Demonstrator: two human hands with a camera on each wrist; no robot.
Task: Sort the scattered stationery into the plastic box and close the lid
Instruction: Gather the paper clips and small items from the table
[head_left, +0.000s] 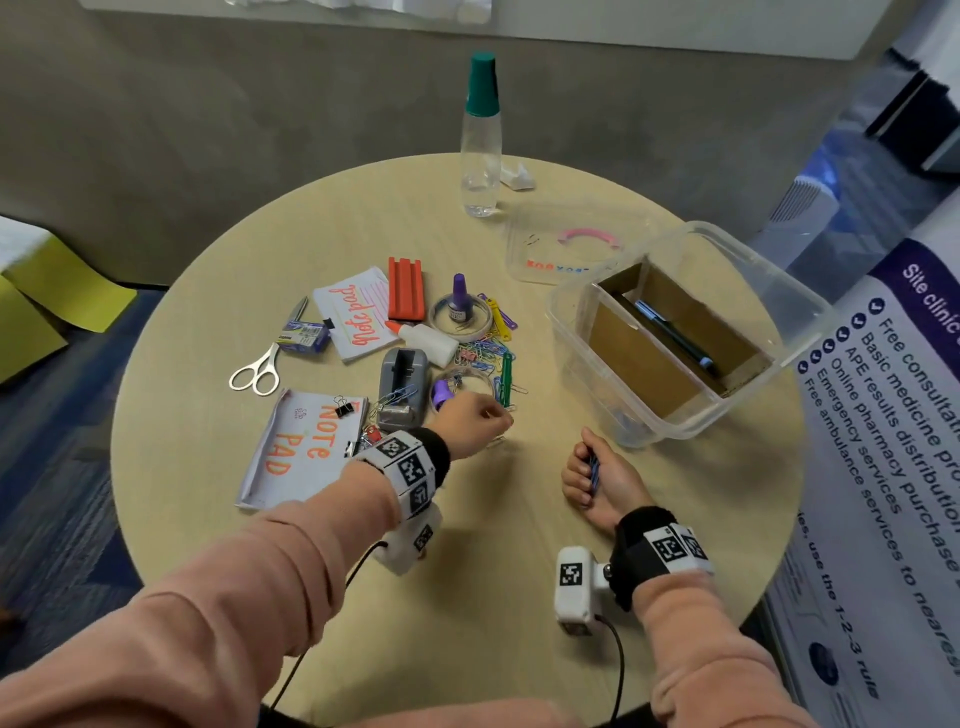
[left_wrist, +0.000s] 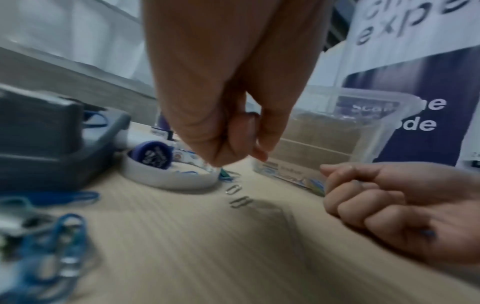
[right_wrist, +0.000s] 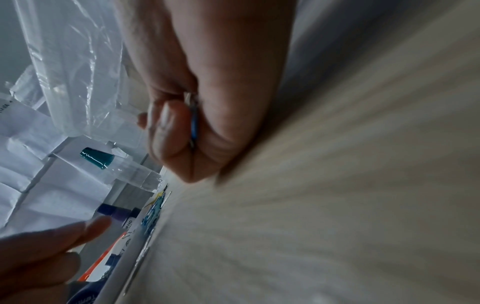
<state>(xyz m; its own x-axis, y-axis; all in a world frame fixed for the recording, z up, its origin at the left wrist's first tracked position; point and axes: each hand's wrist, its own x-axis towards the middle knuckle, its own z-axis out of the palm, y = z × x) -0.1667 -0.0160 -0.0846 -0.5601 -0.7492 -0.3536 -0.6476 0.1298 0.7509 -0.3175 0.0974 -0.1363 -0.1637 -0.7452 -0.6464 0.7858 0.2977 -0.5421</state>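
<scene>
Left grip (head_left: 475, 418) fingers bunched over silver paper clips (left_wrist: 237, 195) on round counter (head_left: 493, 571), whether pinching one unclear, right grip (head_left: 597, 475) clutching blue clips (head_left: 594, 473), open plastic box (head_left: 691, 332) at two o'clock, lid (head_left: 566, 244) beyond it.

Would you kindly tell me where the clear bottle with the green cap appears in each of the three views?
Head: the clear bottle with the green cap stands upright at the table's far edge, top centre.
Left wrist: not in it.
Right wrist: lower left of centre, shown tilted.
Shared landmark: the purple ink bottle, beside the paper clips.
</scene>
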